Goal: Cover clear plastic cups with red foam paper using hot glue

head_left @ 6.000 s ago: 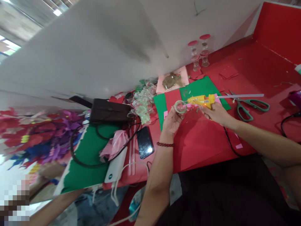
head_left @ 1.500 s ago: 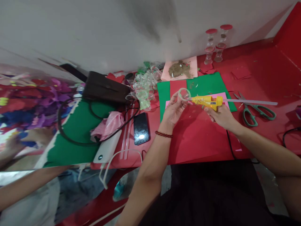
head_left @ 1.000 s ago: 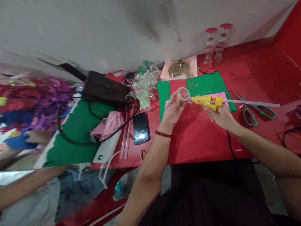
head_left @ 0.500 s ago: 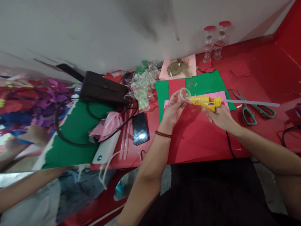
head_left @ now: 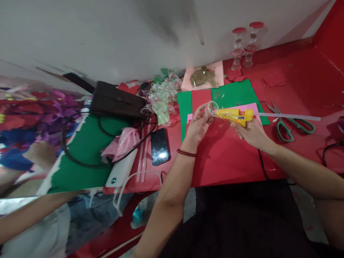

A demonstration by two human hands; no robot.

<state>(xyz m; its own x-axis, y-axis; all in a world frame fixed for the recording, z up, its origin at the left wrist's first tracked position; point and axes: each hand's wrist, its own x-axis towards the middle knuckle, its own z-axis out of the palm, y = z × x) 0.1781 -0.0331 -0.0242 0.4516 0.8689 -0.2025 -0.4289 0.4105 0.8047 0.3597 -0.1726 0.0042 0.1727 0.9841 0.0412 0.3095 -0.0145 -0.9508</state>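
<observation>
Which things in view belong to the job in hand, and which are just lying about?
Belong to the job:
clear cup, in the left hand
yellow glue gun with its glue stick, in the right hand
probably: pile of clear cups, red-topped stacks, scissors

Apparently just lying about:
phone
dark brown case
white device
pink crumpled bundle

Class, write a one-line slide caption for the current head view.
Glue gun in the right hand, nozzle at the clear cup in the left hand, scissors lying nearby.
</observation>
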